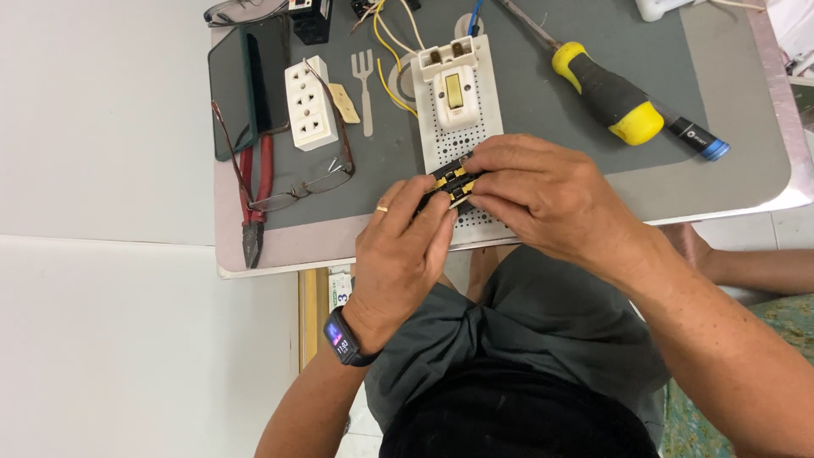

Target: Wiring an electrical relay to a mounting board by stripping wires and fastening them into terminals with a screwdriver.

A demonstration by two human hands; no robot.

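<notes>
Table (746, 182), grey mat. White perforated board (441, 140), upright, switch mounted. Right hand (543, 191) and left hand (403, 246): fingers of both pinched closed on small black-and-brass component (452, 182) at the board's near end. Yellow-handled screwdriver (606, 89), white socket (307, 103), spectacles (297, 191) beside.

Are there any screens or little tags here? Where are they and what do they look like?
Phone: top left of the table, dark rectangle, screen off.
Watch: on the left wrist, small black rectangle, screen lit.
Tag: right of the white socket, small, tan.
Sticker: below the table edge, white strip.
</notes>
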